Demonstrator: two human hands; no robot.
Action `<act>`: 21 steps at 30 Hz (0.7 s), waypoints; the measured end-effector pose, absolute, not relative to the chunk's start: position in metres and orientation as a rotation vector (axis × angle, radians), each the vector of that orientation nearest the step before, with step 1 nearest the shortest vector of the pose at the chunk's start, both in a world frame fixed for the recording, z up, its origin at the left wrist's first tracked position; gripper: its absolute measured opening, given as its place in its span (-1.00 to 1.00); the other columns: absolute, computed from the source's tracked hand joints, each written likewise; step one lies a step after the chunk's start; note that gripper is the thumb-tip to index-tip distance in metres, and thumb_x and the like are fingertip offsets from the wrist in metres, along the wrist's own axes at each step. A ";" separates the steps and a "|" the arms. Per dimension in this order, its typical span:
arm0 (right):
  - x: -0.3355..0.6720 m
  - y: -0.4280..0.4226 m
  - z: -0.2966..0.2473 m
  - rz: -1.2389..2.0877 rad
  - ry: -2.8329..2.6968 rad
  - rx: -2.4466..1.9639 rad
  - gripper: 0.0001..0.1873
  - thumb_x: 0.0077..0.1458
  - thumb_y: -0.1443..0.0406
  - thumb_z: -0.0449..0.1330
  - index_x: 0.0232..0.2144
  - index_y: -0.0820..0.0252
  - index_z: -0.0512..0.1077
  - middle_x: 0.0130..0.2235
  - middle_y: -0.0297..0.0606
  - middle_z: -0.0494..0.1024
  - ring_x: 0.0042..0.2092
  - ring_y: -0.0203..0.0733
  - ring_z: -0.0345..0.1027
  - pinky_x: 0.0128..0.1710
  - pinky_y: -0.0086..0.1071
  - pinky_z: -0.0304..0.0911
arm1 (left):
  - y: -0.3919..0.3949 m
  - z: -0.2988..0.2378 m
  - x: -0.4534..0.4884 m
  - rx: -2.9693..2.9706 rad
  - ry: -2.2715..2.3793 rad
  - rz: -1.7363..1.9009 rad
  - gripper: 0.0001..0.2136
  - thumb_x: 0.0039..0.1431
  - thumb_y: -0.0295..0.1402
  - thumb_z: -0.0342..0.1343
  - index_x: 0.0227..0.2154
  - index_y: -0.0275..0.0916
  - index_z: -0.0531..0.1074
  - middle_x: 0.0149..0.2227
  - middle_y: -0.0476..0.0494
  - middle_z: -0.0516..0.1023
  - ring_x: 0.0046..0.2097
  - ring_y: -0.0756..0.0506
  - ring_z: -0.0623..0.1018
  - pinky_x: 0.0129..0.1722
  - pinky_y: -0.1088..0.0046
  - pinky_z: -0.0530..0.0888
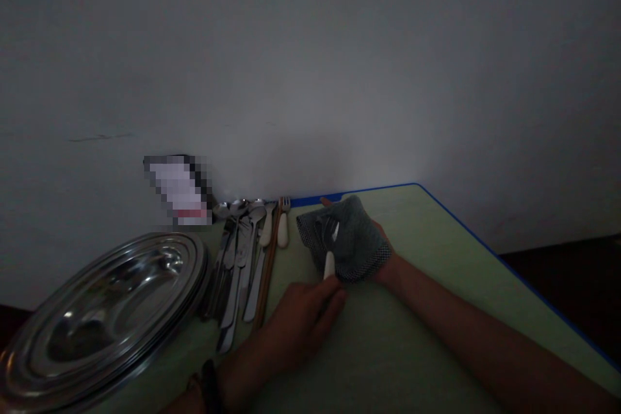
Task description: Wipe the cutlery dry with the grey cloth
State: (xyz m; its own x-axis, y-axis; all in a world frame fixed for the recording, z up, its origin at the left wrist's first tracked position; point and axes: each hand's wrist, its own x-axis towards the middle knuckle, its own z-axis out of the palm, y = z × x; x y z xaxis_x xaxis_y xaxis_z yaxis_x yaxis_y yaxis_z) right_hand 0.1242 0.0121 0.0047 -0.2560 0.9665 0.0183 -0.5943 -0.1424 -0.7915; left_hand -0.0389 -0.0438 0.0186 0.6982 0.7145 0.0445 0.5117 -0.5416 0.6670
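Note:
Between thumb and fingers, my left hand (308, 317) grips a small utensil by its white handle (329, 265). Its shiny metal end rests against a grey-green cloth (356, 236) with a checked border, and folds hide what kind of utensil it is. That cloth lies over my right hand (387, 265), which holds it from beneath. A fingertip shows past the cloth's far edge; most of the right fingers are covered. Left of my hands lie a white-handled fork (283, 228), brown chopsticks (270, 265) and several metal spoons (237, 208) and other cutlery.
Oval metal plates (189, 272) are stacked at the left of the pale green table (388, 349), which has a blue edge. A blurred-out phone-like object (177, 187) leans near the wall (310, 77) behind the cutlery. The table's right edge drops to dark floor.

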 end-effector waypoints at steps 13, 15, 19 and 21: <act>0.109 0.004 -0.005 1.536 -0.833 -0.847 -0.68 -0.16 0.13 0.25 -0.37 0.23 0.40 -0.48 -0.30 0.52 -0.47 -0.27 0.41 -0.41 -0.38 0.30 | -0.042 0.014 -0.040 2.311 0.919 0.348 -0.77 0.27 -0.27 -0.23 -0.30 -0.18 0.31 -0.50 0.05 0.36 -0.48 0.02 0.37 -0.48 0.54 0.24; 0.107 0.005 -0.005 1.533 -0.770 -0.845 -0.65 -0.11 0.07 0.20 -0.37 0.23 0.41 -0.50 -0.28 0.52 -0.48 -0.26 0.41 -0.42 -0.36 0.31 | -0.042 0.015 -0.040 2.316 0.915 0.335 -0.77 0.27 -0.28 -0.23 -0.31 -0.18 0.31 -0.49 0.05 0.37 -0.47 0.01 0.38 -0.47 0.54 0.25; 0.107 0.007 -0.006 1.567 -0.703 -0.857 -0.56 -0.07 -0.02 0.13 -0.37 0.26 0.44 -0.50 -0.22 0.52 -0.42 -0.19 0.43 -0.37 -0.31 0.32 | -0.044 0.014 -0.040 2.315 0.911 0.333 -0.77 0.27 -0.27 -0.23 -0.35 -0.19 0.31 -0.46 0.02 0.39 -0.43 -0.01 0.40 -0.42 0.52 0.27; 0.109 0.008 -0.007 1.591 -0.708 -0.870 -0.54 -0.07 -0.03 0.12 -0.35 0.28 0.45 -0.49 -0.21 0.53 -0.41 -0.19 0.42 -0.36 -0.32 0.31 | -0.044 0.012 -0.040 2.270 0.947 0.378 -0.76 0.27 -0.26 -0.24 -0.35 -0.19 0.30 -0.48 0.02 0.38 -0.44 -0.01 0.38 -0.44 0.52 0.26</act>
State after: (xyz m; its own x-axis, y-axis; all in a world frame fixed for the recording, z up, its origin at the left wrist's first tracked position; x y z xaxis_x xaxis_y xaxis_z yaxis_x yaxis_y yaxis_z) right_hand 0.1090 0.0081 -0.0073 -0.0941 0.9825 -0.1608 -0.5383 -0.1861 -0.8220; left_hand -0.0399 -0.0444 0.0123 0.6987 0.7152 0.0172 0.5307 -0.5342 0.6580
